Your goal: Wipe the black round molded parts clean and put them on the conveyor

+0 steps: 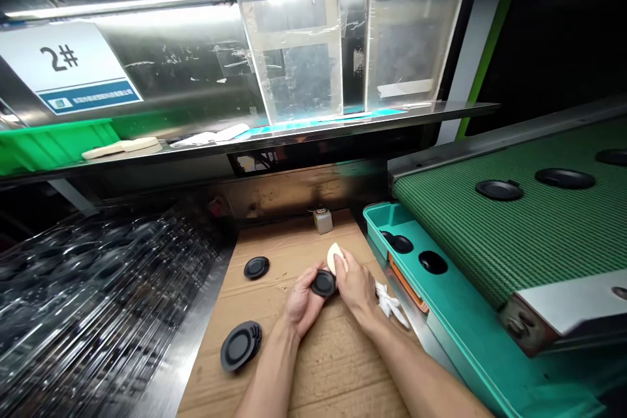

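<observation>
- One round black rubber disc (323,283) is grasped in the left hand (302,305).
- One cream foam pad (335,258) is clenched in the right hand (356,285), just beside that disc.
- One stack of black discs (240,347) and one single black disc (257,267) are laid on the brown cardboard surface (313,372).
- Two black discs (433,262) are held in the teal plastic tray (455,317).
- Three black discs (499,190) are carried on the green mesh conveyor belt (539,241).

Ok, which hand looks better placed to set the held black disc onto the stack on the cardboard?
Probably the left hand. It already holds the black disc and lies nearer the stack of discs, while the right hand is occupied, pressing a white pad against the disc.
</observation>
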A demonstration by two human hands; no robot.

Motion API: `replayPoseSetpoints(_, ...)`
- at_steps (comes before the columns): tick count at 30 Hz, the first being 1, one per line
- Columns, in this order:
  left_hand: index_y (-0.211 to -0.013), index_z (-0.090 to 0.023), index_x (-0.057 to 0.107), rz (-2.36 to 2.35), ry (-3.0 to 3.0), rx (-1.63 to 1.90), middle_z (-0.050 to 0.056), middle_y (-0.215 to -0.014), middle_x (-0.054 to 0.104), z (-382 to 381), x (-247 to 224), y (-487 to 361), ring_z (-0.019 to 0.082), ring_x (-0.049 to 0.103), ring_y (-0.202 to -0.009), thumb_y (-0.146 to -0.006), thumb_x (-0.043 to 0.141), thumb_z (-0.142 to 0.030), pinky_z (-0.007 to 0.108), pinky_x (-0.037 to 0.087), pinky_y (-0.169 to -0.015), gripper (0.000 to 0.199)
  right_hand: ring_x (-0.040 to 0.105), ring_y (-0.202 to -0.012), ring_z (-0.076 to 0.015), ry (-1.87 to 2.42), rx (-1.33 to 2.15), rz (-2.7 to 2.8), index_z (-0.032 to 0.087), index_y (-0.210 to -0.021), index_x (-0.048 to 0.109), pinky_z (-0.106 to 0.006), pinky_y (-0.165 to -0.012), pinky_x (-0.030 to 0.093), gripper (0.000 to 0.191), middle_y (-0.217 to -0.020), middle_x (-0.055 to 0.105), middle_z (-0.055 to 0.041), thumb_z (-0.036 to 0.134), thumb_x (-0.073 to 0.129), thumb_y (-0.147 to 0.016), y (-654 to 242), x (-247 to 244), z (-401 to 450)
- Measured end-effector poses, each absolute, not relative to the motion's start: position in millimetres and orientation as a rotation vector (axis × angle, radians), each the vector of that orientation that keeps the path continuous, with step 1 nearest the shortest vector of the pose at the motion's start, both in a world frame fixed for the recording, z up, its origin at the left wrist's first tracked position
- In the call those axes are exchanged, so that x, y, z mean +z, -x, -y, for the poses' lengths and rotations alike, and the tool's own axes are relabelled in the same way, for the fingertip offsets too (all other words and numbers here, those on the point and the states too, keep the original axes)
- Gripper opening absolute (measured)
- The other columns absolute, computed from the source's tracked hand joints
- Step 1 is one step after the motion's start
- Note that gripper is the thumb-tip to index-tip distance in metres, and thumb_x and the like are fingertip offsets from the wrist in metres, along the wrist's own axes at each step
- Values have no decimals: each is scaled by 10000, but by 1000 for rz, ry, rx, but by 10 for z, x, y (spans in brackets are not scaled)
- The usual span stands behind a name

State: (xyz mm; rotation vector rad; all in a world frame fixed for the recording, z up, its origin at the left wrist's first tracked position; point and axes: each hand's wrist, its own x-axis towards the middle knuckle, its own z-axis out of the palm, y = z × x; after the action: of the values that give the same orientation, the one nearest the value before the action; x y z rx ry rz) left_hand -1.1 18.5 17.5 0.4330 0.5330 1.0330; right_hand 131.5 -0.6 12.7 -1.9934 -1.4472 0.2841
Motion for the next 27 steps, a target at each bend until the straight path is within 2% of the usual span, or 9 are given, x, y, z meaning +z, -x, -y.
replayPoseSetpoints(3, -1071, -134, 590, -543, -343, 1099, 156, -1152, 629, -270, 253, 174, 258, 627, -1037, -888, 549, -262, 410, 549, -828, 227, 660, -852, -229, 1978, 329, 1449, 244, -1252, 538, -297, -702, 419, 488, -916, 708, -95, 501, 237, -967, -1334, 132, 54)
replayPoseSetpoints(6, -964, -107, 586, -564, -179, 1098, 145, -973, 640, -350, 282, 314, 186, 651, -852, -920, 464, -392, 244, 565, -623, 313, 646, -789, -229, 1995, 356, 1683, 237, -1014, 648, -306, -688, 411, 506, -857, 694, -95, 546, 252, -951, -1287, 206, 131)
replayPoseSetpoints(8, -924, -95, 571, -606, -92, 1066, 116, -822, 609, -373, 268, 357, 133, 617, -701, -941, 405, -363, 169, 510, -498, 316, 629, -843, -239, 1985, 235, 1806, 232, -874, 665, -316, -707, 410, 521, -875, 679, -103, 533, 248, -954, -1298, 294, 174)
replayPoseSetpoints(10, -953, -85, 562, -637, -47, 1054, 115, -800, 597, -377, 246, 369, 114, 585, -641, -942, 376, -276, 150, 470, -446, 266, 594, -953, -261, 1999, 50, 1819, 228, -861, 667, -327, -730, 410, 474, -938, 663, -118, 477, 275, -960, -1391, 392, 206)
replayPoseSetpoints(12, -1013, -75, 555, -620, -49, 1051, 165, -920, 621, -372, 231, 377, 131, 599, -683, -929, 373, -240, 170, 475, -456, 261, 580, -972, -285, 2084, -35, 1792, 220, -891, 671, -343, -715, 415, 395, -965, 656, -140, 450, 352, -935, -1557, 473, 229)
replayPoseSetpoints(16, -1060, -85, 561, -464, -97, 1012, 248, -1212, 559, -352, 230, 417, 230, 633, -899, -917, 345, -305, 285, 537, -594, 340, 624, -763, -282, 2315, 128, 1815, 206, -804, 685, -344, -614, 400, 351, -801, 673, -142, 493, 485, -838, -1917, 479, 256)
replayPoseSetpoints(18, -1069, -91, 568, -390, -96, 997, 250, -1283, 518, -338, 232, 429, 270, 620, -1002, -909, 318, -287, 335, 546, -662, 355, 634, -738, -279, 2314, 184, 1907, 220, -840, 692, -328, -585, 382, 249, -774, 680, -125, 415, 547, -787, -2028, 399, 250)
replayPoseSetpoints(23, -1098, -102, 576, -403, -113, 980, 218, -1304, 525, -307, 256, 375, 280, 583, -1109, -884, 344, -203, 344, 548, -735, 332, 648, -754, -215, 2111, 280, 2157, 231, -845, 688, -277, -604, 379, 241, -811, 695, -69, 128, 576, -659, -2090, 178, 142)
replayPoseSetpoints(27, -1128, -125, 575, -422, -153, 1006, 186, -1250, 567, -276, 301, 313, 281, 563, -1143, -898, 416, -223, 350, 555, -791, 296, 647, -786, -177, 1924, 349, 2074, 224, -1008, 661, -254, -680, 413, 271, -821, 701, -36, 195, 549, -763, -1961, 162, 46)
